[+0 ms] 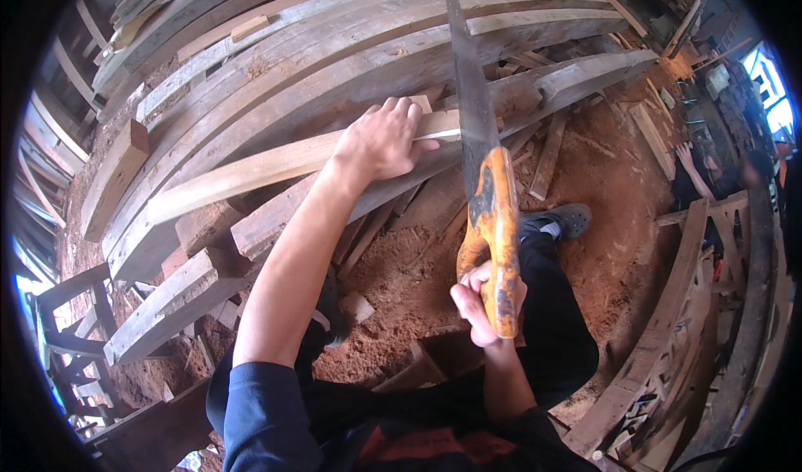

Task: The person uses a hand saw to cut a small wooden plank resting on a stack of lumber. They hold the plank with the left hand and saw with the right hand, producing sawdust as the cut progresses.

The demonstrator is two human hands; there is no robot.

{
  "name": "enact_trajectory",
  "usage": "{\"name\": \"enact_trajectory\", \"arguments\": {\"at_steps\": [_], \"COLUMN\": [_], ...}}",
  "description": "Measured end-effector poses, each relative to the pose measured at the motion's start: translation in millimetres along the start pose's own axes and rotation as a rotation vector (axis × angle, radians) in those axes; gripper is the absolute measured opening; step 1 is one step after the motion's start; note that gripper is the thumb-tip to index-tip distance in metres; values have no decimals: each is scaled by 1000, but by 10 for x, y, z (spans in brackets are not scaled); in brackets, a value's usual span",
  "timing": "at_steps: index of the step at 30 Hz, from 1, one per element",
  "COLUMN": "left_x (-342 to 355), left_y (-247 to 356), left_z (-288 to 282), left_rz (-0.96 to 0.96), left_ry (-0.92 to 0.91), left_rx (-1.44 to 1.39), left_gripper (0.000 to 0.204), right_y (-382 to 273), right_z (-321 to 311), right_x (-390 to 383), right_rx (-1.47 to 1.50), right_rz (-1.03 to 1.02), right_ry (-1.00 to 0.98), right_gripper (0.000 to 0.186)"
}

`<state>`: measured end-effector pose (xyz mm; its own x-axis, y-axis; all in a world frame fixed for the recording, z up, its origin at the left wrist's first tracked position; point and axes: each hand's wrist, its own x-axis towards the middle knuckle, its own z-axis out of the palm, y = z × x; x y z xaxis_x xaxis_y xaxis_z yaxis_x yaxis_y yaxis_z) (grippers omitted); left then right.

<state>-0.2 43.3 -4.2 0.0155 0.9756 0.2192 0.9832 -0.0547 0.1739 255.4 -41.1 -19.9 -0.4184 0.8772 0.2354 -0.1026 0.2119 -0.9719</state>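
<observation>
My left hand (383, 140) presses down on a pale wooden batten (251, 171), its fingers curled over the far edge near the right end. The batten lies across the stacked timber in front of me. In my right hand (484, 305) is a handsaw (496, 200), gripped by its worn orange-yellow handle. Its long grey blade points away from me and crosses just past the batten's right end. Whether the teeth touch the wood cannot be made out.
Long weathered beams (351, 79) are stacked ahead, with a thick grey beam (180, 305) jutting out at left. Reddish sawdust covers the ground (610, 213) around my clog (571, 220). Curved planks (652, 347) stand at right, where another person's hand (692, 167) shows.
</observation>
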Motion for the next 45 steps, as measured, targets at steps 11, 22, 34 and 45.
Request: {"name": "enact_trajectory", "arguments": {"at_steps": [11,22,34,45], "left_x": [19,-34,-30,-36], "left_y": [-5,46,31,30], "left_z": [5,-32,-14,-5], "left_rz": [-11,-48,-60,-46], "left_ry": [12,-20,-1,34], "left_rx": [-47,-73,-102,-90], "left_gripper": [56,58,59,63], "right_y": [155,165,-27,96], "right_z": [-302,-212,-303,-265], "right_x": [125,-37,177,333], "right_rx": [210,101,202,65], "right_rz": [-17,-170,-78,-187], "right_ry": [-70,-138,-73,-121], "right_gripper": [22,24,25,22]}}
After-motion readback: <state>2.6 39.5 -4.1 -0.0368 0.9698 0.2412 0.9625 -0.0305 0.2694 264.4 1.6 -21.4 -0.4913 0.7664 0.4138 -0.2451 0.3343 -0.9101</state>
